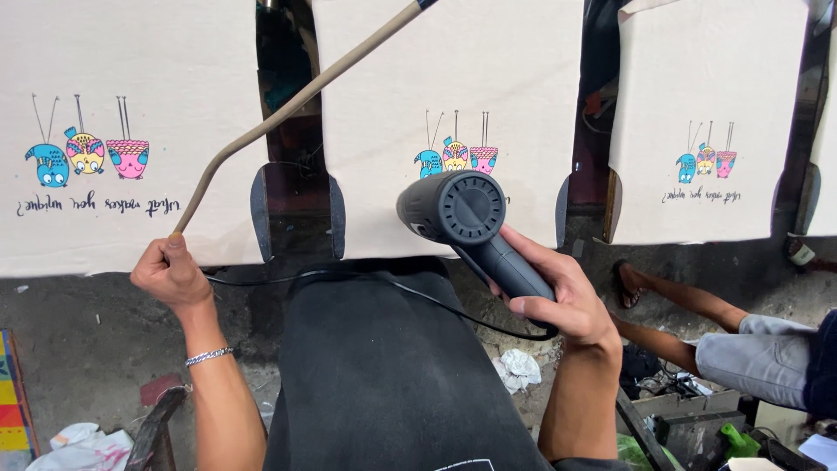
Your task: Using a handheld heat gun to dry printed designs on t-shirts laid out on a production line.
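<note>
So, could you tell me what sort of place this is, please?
Probably a small screen-printing workshop: cream fabric panels with the same colourful printed design lie in a row on boards, the right hand aims a black heat gun at one, and the floor is rough concrete.

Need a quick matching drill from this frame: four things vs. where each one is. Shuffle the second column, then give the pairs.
Things:
1. heat gun
2. bent stick
3. silver bracelet
4. crumpled white paper

Places:
A. on the left wrist
B. on the ground near the right forearm
C. in the right hand, nozzle toward the middle printed cloth
D. in the left hand, rising up and to the right

Pairs: 1-C, 2-D, 3-A, 4-B
</note>
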